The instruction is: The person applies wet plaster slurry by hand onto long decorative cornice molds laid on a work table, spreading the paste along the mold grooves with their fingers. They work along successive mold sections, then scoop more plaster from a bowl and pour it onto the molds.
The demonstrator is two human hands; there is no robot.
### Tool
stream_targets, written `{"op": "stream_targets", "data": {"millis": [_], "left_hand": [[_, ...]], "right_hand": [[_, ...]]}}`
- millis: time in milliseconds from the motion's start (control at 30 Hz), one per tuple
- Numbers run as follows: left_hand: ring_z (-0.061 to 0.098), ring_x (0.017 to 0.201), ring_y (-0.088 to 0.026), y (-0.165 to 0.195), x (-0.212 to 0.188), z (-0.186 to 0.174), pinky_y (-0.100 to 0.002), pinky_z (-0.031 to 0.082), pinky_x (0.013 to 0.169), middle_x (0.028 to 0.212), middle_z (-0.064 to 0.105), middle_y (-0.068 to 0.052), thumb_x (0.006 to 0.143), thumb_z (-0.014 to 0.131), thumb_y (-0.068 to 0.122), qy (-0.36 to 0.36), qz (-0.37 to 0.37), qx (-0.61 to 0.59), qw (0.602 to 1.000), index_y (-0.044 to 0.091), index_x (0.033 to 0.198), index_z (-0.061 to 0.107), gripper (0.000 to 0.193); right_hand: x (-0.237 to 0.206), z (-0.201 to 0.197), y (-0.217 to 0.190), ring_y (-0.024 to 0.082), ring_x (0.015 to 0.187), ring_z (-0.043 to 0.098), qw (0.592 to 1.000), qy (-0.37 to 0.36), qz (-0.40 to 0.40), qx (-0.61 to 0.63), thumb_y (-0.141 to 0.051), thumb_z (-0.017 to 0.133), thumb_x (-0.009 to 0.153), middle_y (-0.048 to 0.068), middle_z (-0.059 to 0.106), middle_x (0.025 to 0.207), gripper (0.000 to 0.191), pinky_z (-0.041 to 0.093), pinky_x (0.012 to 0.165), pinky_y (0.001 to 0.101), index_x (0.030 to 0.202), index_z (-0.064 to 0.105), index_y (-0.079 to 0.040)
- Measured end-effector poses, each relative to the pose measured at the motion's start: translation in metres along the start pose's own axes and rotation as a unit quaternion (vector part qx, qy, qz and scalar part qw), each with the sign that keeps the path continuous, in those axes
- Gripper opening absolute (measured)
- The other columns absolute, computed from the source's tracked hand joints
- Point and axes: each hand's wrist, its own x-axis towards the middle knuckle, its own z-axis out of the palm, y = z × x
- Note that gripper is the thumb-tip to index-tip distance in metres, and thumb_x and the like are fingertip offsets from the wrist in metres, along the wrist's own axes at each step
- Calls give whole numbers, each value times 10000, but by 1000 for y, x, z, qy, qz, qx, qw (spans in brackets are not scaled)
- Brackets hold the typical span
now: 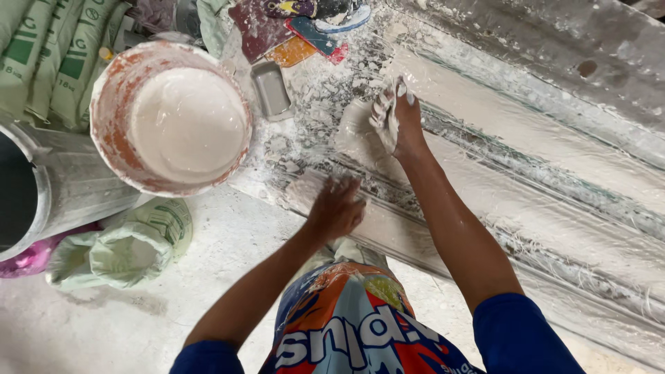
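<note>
Plaster (357,131) wet, spread over near end of long mould (554,173), right of bucket (170,118). Right hand (395,118) flat, fingers coated white, pressing plaster lump into mould channel. Left hand (336,208) open, palm down, smoothing near edge beside it. Bucket full of white mix, seemingly little used. Near end looks coated and packed; far stretch shows fibres and streaks, surface rough, likely more filling and levelling left. Scrapers (312,34) lie unused beyond the mould end.

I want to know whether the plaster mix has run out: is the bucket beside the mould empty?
No, the bucket is filled nearly to its rim with smooth white plaster mix.
</note>
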Motion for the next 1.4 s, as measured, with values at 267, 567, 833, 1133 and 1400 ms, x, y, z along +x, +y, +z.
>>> {"op": "stream_targets", "data": {"millis": [267, 567, 833, 1133, 1400], "left_hand": [[401, 1442, -391, -36, -52, 8, -733, 246, 1107, 1473, 474, -250, 1020, 552, 380, 19, -217, 182, 959, 71, 1106, 670, 341], [333, 1473, -413, -51, -70, -16, -692, 270, 1110, 1570, 389, -278, 989, 543, 371, 30, -228, 127, 965, 33, 1334, 660, 497], [351, 1440, -414, -36, -58, -22, -740, 291, 1068, 1528, 418, -251, 916, 614, 350, -31, -143, 29, 989, 101, 1134, 721, 348], [446, 1424, -425, -58, 21, -40, -614, 356, 1162, 1509, 455, -289, 1030, 534, 178, 139, -134, 3, 981, -54, 1332, 581, 384], [552, 1256, -388, -102, 171, -35, -629, 413, 1043, 1299, 631, -178, 905, 568, 72, -109, -136, 36, 984, 31, 1120, 683, 248]], "right_hand": [[5, -54, -7, 160, 655, 515, 998, 12, -15, -58, -356, 563, 1090, 32, 537, 789, 296, 418, 556, 336, 957, 512, -96], [40, -53, 8, 148, 605, 483, 997, 12, -45, -65, -349, 556, 1107, 28, 513, 753, 290, 371, 496, 324, 956, 507, -107], [78, -35, 41, 161, 540, 494, 990, 84, -110, -31, -307, 462, 1120, 69, 531, 737, 255, 400, 437, 322, 973, 490, -101], [51, -61, 40, 178, 812, 604, 973, 219, -57, 33, -392, 286, 1058, 98, 571, 985, 443, 585, 760, 361, 1207, 494, -31], [-45, -109, 40, 188, 1069, 636, 831, 146, -185, -504, -117, 490, 1093, 147, 706, 1184, 298, 514, 906, 329, 1333, 601, 20]]}}
